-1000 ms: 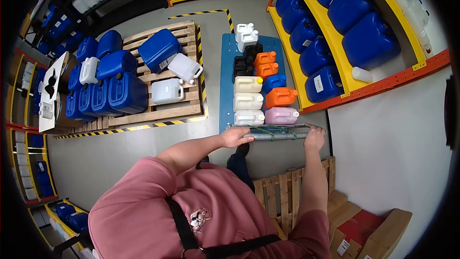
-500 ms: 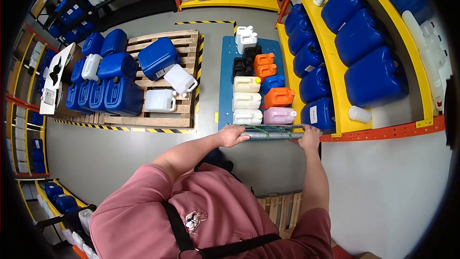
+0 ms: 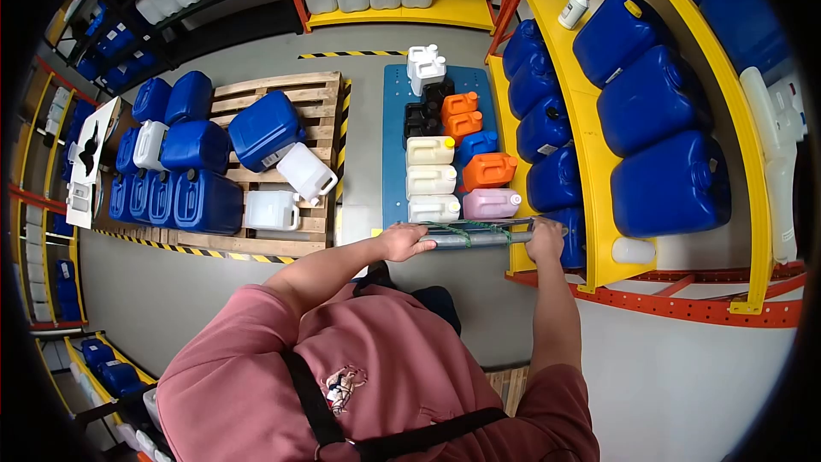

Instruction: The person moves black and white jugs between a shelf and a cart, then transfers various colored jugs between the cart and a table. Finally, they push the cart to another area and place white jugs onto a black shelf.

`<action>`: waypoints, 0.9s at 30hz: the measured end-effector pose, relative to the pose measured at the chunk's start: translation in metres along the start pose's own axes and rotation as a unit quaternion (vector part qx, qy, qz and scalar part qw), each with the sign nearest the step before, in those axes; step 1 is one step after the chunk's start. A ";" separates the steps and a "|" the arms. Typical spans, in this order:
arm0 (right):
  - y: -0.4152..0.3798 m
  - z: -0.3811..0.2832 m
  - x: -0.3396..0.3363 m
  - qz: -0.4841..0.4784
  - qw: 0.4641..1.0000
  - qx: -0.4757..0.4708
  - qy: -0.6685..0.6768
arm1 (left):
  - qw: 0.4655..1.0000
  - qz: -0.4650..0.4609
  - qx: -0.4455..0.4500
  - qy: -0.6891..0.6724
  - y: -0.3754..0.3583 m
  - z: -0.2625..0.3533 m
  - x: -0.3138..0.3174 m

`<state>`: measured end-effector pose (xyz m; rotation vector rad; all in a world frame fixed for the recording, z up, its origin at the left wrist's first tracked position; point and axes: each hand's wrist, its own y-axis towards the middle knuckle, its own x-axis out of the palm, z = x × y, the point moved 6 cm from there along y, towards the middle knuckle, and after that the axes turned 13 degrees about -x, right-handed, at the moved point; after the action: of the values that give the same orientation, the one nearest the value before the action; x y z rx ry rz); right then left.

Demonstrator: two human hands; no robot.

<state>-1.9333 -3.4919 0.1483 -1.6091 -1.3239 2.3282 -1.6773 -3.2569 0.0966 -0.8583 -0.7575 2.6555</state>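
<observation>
Both hands grip the cart handle (image 3: 479, 237) in the head view: the left hand (image 3: 404, 241) and right hand (image 3: 545, 239) each have fingers wrapped round the bar. The blue cart (image 3: 395, 145) (loaded with jugs (image 3: 432, 180)) now sits farther along the aisle, closer beside the yellow rack (image 3: 590, 162) than a second ago; the pallet (image 3: 316, 120) lies left.

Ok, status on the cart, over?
Left hand and right hand both grip cart handle. Blue cart loaded with jerrycans. Yellow rack close on right; pallet left.
</observation>
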 end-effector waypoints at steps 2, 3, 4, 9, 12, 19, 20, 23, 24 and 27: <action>0.022 0.003 -0.011 0.001 1.000 -0.011 0.007 | 1.000 0.006 -0.019 -0.003 0.017 -0.005 -0.009; 0.033 0.003 -0.019 0.005 1.000 -0.006 0.006 | 0.999 0.018 -0.037 -0.005 0.023 -0.007 -0.021; 0.038 -0.001 -0.032 0.008 1.000 -0.002 0.004 | 0.999 0.012 -0.041 -0.007 0.030 -0.008 -0.028; 0.123 0.024 -0.038 0.049 0.995 -0.063 -0.064 | 0.989 0.056 -0.132 -0.034 0.082 -0.027 -0.047; 0.151 0.026 -0.057 0.020 0.995 -0.085 -0.052 | 0.986 0.068 -0.140 -0.058 0.102 -0.023 -0.062; 0.217 0.017 -0.100 0.019 0.992 -0.104 -0.066 | 0.959 0.180 -0.179 -0.123 0.142 -0.032 -0.107; 0.222 0.016 -0.103 0.022 0.992 -0.110 -0.055 | 0.958 0.202 -0.150 -0.139 0.141 -0.034 -0.113; 0.227 0.009 -0.112 0.024 0.991 -0.120 -0.052 | 0.941 0.244 -0.091 -0.215 0.135 -0.052 -0.120; 0.228 0.006 -0.117 0.019 0.992 -0.113 -0.042 | 0.940 0.245 -0.093 -0.218 0.130 -0.061 -0.120; 0.230 -0.005 -0.126 0.005 0.996 -0.087 -0.025 | 0.909 0.224 -0.212 -0.279 0.088 -0.107 -0.127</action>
<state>-1.7726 -3.6926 0.0966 -1.6144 -1.5721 2.3331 -1.5184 -3.3353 0.0343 -0.3633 -1.4719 3.2624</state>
